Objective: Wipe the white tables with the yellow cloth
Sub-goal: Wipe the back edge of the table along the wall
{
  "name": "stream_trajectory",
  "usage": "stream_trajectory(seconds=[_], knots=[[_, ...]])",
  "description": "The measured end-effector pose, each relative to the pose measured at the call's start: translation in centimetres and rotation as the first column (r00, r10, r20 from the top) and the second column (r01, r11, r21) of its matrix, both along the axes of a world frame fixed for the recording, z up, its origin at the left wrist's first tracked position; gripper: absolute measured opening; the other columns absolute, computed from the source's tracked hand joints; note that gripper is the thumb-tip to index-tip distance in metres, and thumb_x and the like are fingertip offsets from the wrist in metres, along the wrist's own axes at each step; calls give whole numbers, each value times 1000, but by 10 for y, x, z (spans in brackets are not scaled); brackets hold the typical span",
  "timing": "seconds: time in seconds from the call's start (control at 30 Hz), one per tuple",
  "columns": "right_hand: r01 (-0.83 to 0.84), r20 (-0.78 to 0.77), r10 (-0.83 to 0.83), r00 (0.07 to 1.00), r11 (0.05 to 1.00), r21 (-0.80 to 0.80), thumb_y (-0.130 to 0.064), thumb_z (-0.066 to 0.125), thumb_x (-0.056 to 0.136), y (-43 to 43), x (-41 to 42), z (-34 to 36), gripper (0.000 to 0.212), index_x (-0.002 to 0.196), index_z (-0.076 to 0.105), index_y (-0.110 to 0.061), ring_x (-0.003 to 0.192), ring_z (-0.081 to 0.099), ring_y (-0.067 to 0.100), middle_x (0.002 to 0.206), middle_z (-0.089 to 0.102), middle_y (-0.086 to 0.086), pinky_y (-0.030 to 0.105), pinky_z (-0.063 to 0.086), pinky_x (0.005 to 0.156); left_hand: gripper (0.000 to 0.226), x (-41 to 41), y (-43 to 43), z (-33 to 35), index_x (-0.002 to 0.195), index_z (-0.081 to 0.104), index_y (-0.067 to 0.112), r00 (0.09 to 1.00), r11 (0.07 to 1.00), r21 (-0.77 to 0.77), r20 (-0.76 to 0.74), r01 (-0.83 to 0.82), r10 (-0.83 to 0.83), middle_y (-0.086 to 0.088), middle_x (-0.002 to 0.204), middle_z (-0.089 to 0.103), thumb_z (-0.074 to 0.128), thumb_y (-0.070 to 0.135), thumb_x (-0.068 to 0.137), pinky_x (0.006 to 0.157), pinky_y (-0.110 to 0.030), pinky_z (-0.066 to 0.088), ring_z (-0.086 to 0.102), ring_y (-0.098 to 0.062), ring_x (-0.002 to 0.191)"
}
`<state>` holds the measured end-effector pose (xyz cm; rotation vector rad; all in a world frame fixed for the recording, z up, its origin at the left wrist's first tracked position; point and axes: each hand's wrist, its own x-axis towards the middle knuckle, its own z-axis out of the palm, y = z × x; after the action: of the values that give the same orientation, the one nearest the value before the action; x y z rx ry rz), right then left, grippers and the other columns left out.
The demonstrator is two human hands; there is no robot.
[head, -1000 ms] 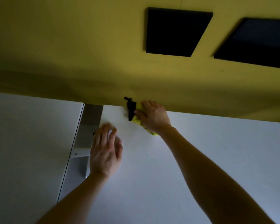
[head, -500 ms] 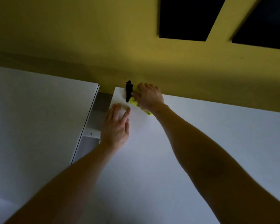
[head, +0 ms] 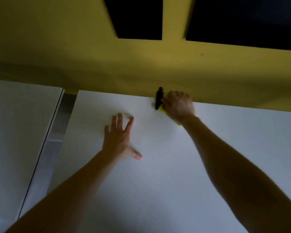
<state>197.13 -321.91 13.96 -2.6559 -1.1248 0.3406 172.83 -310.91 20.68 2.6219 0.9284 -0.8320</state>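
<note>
My right hand (head: 178, 105) grips the crumpled yellow cloth (head: 162, 110); my left hand (head: 118, 137) lies spread-fingered on the smooth white table (head: 158, 182).

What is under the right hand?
A yellow cloth on the table; only its edges show by the thumb and wrist. A black strip sticks out beside it. The right hand covers the rest.

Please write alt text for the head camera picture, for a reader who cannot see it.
A person's right hand holds a yellow cloth on a white table at its far edge, by a yellow wall. The left hand is open over the table, fingers spread.
</note>
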Motion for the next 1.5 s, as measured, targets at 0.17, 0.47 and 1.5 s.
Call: stream_trajectory(seconds=[0.17,0.47,1.5], knots=[[-202,-67,204,977,979,42,-55,46,109,76,-41,9,46,127,61,-16,117,63,35,125,68,10,45,44,97,172,6,-4,-4,169,-15,34,996,997,66,-76,-41,46,-16,179,-21,93,84,45,131,-66,20,-13,-41,166],[137,49,-142,989,985,102,-57,45,102,-154,89,-3,46,93,59,-14,92,64,44,94,67,17,50,50,85,174,14,-4,-3,168,-17,31,993,997,62,-103,-45,51,-19,179,-19,92,85,44,130,-66,25,-10,-44,166],[-158,-54,159,986,987,31,-52,47,108,48,-22,2,44,116,64,-12,109,64,40,115,70,15,46,44,93,171,16,-6,3,170,-10,32,991,995,78,-114,-61,70,-17,179,-18,96,80,45,130,-65,23,-10,-42,167]])
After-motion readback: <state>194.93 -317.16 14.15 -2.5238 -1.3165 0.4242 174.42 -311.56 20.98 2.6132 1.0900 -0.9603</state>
